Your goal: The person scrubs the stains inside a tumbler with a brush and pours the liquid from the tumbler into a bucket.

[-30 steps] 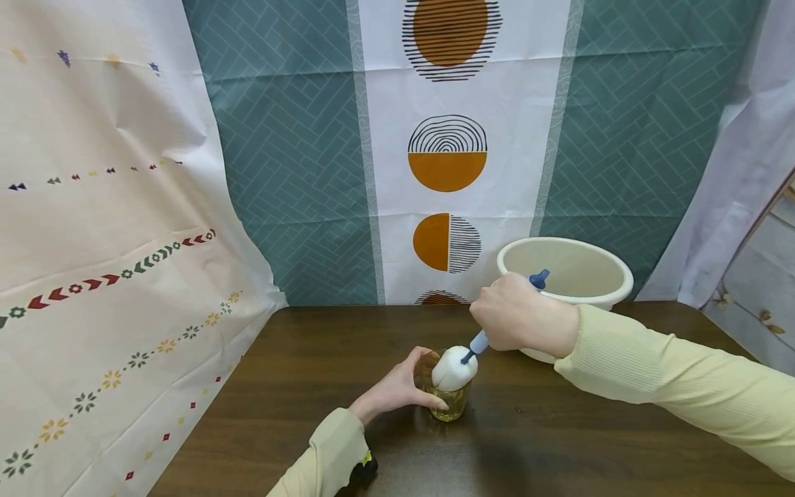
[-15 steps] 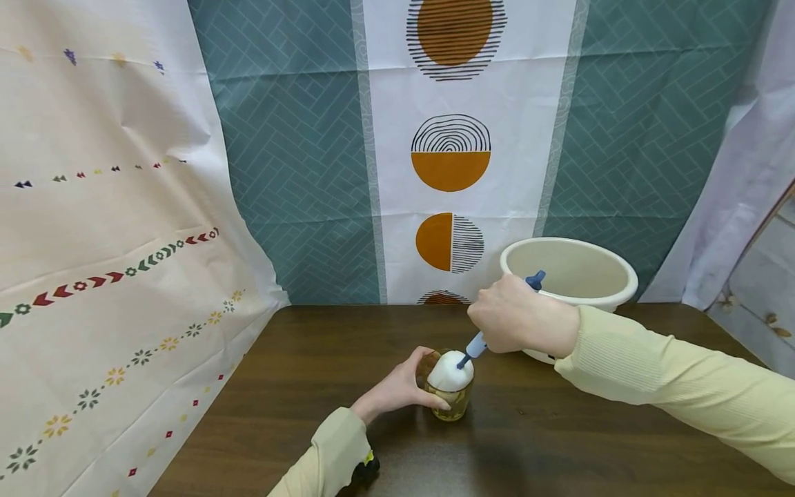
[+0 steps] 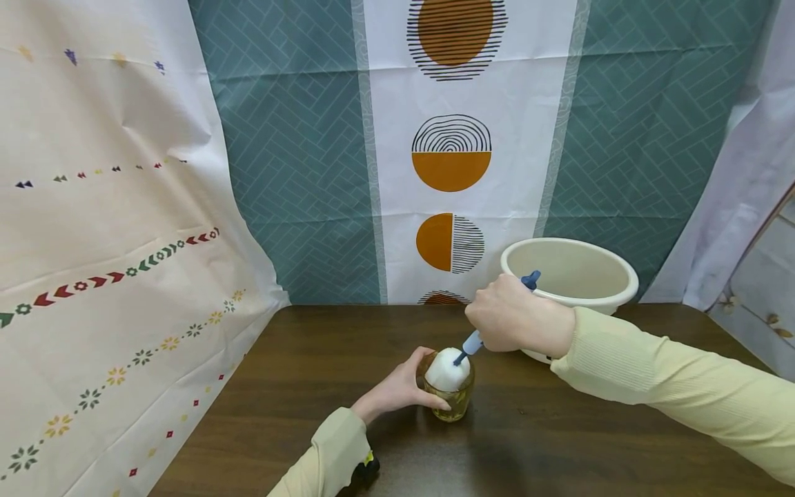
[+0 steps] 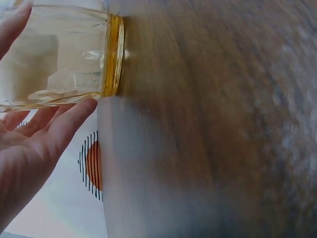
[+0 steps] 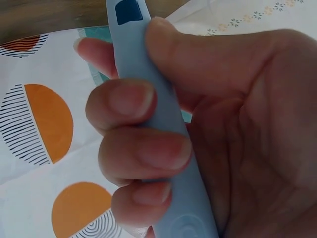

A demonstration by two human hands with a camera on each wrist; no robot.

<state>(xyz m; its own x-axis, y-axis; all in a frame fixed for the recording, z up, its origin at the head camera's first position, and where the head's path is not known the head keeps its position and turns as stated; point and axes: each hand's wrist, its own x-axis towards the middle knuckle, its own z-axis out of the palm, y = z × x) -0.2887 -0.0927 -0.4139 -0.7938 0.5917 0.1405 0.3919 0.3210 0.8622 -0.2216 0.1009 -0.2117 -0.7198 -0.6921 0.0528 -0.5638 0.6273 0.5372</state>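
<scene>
An amber-tinted drinking glass [image 3: 451,406] stands upright on the brown wooden table. My left hand [image 3: 400,388] grips it from the left, thumb on the near side and fingers on the far side. In the left wrist view the glass [image 4: 74,59] is see-through, with a pale blurred shape inside. A sponge bottle brush with a white head [image 3: 447,371] sits partly down in the mouth of the glass, its top showing above the rim. My right hand [image 3: 518,314] holds the brush's light-blue handle [image 5: 163,114], fingers curled round it. The handle leans up to the right.
Behind my right hand, a cream-white tub [image 3: 568,273] stands near the table's back right, partly hidden. A patterned curtain [image 3: 447,103] hangs behind the table [image 3: 298,386], and a pale cloth [image 3: 124,310] drapes along the left side. A small black object [image 3: 366,469] shows beside my left sleeve.
The brush head has shifted slightly left within the mouth of the glass, and my right hand has moved a little left with it. My left hand keeps its hold on the glass.
</scene>
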